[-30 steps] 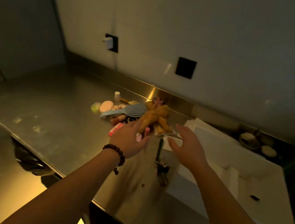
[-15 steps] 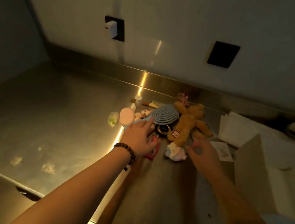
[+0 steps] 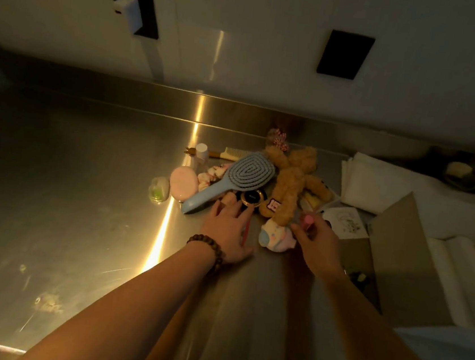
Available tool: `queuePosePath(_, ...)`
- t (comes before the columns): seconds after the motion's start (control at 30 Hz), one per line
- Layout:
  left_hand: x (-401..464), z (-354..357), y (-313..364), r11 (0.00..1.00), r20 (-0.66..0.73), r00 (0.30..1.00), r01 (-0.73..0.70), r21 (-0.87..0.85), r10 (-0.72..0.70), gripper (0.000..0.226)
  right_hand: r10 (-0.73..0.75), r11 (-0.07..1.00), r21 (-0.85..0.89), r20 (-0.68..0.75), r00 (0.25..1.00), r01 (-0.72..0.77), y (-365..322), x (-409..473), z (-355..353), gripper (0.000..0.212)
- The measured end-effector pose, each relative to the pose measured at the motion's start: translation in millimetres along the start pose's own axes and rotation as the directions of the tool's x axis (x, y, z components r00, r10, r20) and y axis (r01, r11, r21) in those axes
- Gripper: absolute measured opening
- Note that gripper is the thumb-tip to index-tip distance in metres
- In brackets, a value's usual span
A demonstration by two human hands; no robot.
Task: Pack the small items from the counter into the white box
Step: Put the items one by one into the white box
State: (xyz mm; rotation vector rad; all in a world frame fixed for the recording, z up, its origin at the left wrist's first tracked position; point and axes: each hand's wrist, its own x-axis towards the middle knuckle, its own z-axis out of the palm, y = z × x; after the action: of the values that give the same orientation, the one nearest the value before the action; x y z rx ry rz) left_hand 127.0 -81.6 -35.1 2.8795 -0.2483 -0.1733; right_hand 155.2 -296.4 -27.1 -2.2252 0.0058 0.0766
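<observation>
1. A steel counter [image 3: 81, 191] carries a heap of small items near the back wall.
2. Leftmost in the heap lie a green case [image 3: 159, 189] and a pink oval [image 3: 184, 183], touching.
3. A blue brush [image 3: 230, 179] lies tilted, its head against a brown plush [image 3: 289, 182].
4. The left hand [image 3: 229, 232], with a bead bracelet [image 3: 208, 246] at the wrist, lies flat with fingers [image 3: 228, 201] straight, touching the brush handle and a black round compact [image 3: 252, 197].
5. A pastel toy [image 3: 276, 234] sits between the hands.
6. The right hand [image 3: 316, 242] pinches a pink tube [image 3: 308, 220] in curled fingers.
7. The box [image 3: 400, 243] stands open at the right, a flap raised; white paper inside.
</observation>
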Motion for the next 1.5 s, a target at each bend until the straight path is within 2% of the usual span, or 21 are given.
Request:
queuePosePath(0.1,0,4,1,0.998,0.047,0.999,-0.011,0.062,0.008,0.103,0.016,1.000,-0.005,-0.012,1.000,-0.016,5,2,4,0.008)
queuePosePath(0.27,-15,6,2,0.991,-0.009,0.997,-0.080,0.106,0.082,0.090,0.004,1.000,0.029,-0.025,1.000,-0.003,10,0,3,0.006)
queuePosePath(0.43,-35,6,8,0.987,-0.052,0.986,-0.153,0.048,0.156,0.072,0.007,0.995,0.096,-0.014,1.000,-0.005,8,-9,-2,0.005)
queuePosePath(0.63,-42,1,18,0.997,-0.013,0.999,-0.047,-0.069,0.046,0.045,0.009,0.992,0.129,-0.036,0.999,-0.004,4,-17,-7,0.018)
queuePosePath(0.77,-40,-6,23,0.965,-0.151,0.988,-0.058,-0.256,0.020,0.031,0.000,0.982,0.189,-0.073,0.997,0.014,-6,-23,-17,0.019)
queuePosePath(0.9,-22,-30,33,0.936,-0.309,0.951,-0.132,-0.326,0.027,0.030,-0.077,0.974,0.196,-0.167,0.983,0.109,-30,-21,-45,0.016)
queuePosePath(0.97,-11,-49,50,0.924,-0.340,0.939,-0.168,-0.344,0.044,0.034,-0.134,0.982,0.104,-0.222,0.966,0.160,-42,-20,-68,0.010)
queuePosePath(1.03,3,-70,75,0.891,-0.416,0.904,-0.267,-0.368,0.099,0.028,-0.149,0.987,0.024,-0.270,0.951,0.161,-48,-19,-96,0.008)
queuePosePath(1.13,19,-97,125,0.849,-0.463,0.868,-0.376,-0.372,0.181,0.025,-0.086,0.984,0.119,-0.341,0.936,0.134,-48,-18,-145,0.004)
queuePosePath(1.2,31,-106,161,0.847,-0.474,0.856,-0.399,-0.350,0.208,0.028,-0.083,0.986,0.103,-0.397,0.914,0.134,-39,-19,-185,0.010)
queuePosePath(1.37,68,-106,257,0.787,-0.367,0.870,-0.467,-0.403,0.329,0.033,-0.052,0.992,0.082,-0.428,0.902,0.096,13,-11,-277,0.016)
queuePosePath(1.5,108,-76,328,0.823,-0.243,0.902,-0.426,-0.375,0.356,0.033,-0.087,0.993,0.049,-0.355,0.931,0.112,59,3,-330,0.020)
